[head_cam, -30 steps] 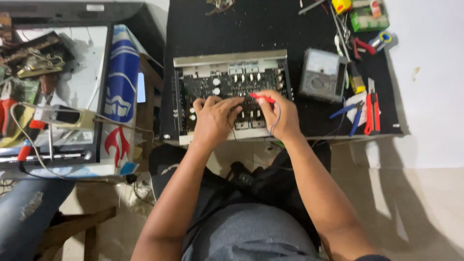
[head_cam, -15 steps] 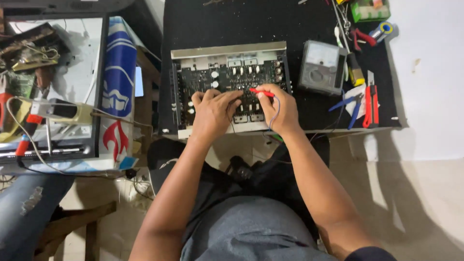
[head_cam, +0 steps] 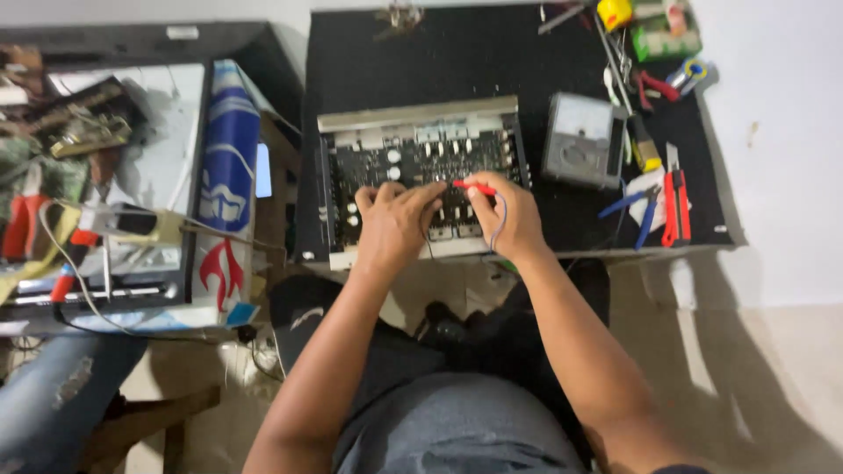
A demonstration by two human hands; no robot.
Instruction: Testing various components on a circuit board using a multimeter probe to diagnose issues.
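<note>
A tall blue-and-white printed panel with a red mark [head_cam: 226,189] stood left of the black table, a small green package [head_cam: 666,37] lay at its far right corner, and a grey meter's pale dial face [head_cam: 581,117] sat between.

Small electronics repair workshop, home-style corner. Black table [head_cam: 421,61] against white wall, opened amplifier chassis [head_cam: 421,167] at centre, circuit boards exposed. Analog meter [head_cam: 580,140] at 3 o'clock of chassis. Hand tools scattered toward 2 o'clock: red-handled cutters [head_cam: 674,206], blue pliers [head_cam: 637,206], solder spool [head_cam: 694,72]. At 9 o'clock second bench [head_cam: 105,175] heaped with wires, parts, more tools. Bare concrete floor [head_cam: 773,369] below.
</note>
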